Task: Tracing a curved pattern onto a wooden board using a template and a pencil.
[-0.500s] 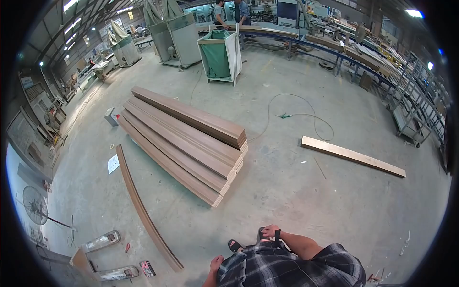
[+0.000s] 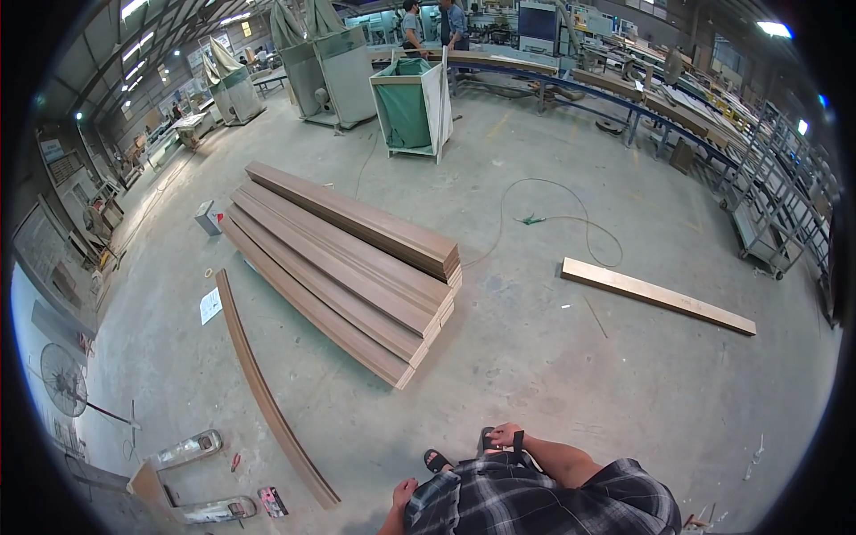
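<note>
The stack of brown wooden boards (image 2: 339, 267) lies on the concrete floor (image 2: 517, 357), ahead of both hands and a little to the left, well apart from them; its lower layers are mostly hidden under the upper ones, and only the near end shows their pale cut edges. The long faces are grooved and stepped, and the highest pile runs along the far side. The left hand (image 2: 405, 491) is beside the plaid shirt (image 2: 553, 499) with fingers curled, but the palm is turned away, so I cannot tell how tightly they are closed. The right hand (image 2: 506, 435), with a dark band (image 2: 518, 440) at its wrist, covers part of a black sandal (image 2: 487, 439); its fingers are bent, and whether they pinch something I cannot tell. Left of the left hand lies a long wooden moulding (image 2: 259, 379), looking bowed in this wide view, and farther left are a small red tool (image 2: 236, 462), hard to make out, and two scuffed metal forks (image 2: 187, 449). Ahead and right of the right hand is a pale timber beam (image 2: 660, 297), with a thin looping hose (image 2: 580, 198) behind it. The stack stands between the hands and a bin with green fabric lining (image 2: 407, 116); beyond that, two people (image 2: 455, 27) are partly cut off.
</note>
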Motion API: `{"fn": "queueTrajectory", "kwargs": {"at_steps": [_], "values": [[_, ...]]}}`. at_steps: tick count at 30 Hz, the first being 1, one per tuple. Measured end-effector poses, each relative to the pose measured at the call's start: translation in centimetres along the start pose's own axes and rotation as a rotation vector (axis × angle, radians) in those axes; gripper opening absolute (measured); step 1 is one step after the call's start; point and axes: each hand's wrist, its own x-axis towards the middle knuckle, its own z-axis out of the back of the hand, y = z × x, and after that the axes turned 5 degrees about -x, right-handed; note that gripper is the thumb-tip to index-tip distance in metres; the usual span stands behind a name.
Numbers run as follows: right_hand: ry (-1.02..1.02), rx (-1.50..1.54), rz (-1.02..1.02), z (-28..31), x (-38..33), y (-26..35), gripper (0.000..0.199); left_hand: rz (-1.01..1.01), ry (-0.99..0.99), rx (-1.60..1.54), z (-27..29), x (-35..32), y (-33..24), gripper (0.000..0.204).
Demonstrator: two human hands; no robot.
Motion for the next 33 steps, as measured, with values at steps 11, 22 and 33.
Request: {"fn": "queueTrajectory", "kwargs": {"at_steps": [11, 22, 33], "values": [[0.110, 0.022, -0.055, 0.9, -0.1, -0.8, 0.033, -0.041, -0.026, 0.034, -0.7, 0.7, 0.8, 0.050], [0.172, -0.043, -0.219, -2.0, -1.0, -0.8, 0.050, -0.023, -0.029, 0.068, 0.7, 0.2, 3.3, 0.051], [0.183, 0.033, -0.184, -2.9, -0.5, -0.5, 0.043, -0.099, -0.087, 0.154, 0.9, 1.5, 5.4, 0.050]]}}
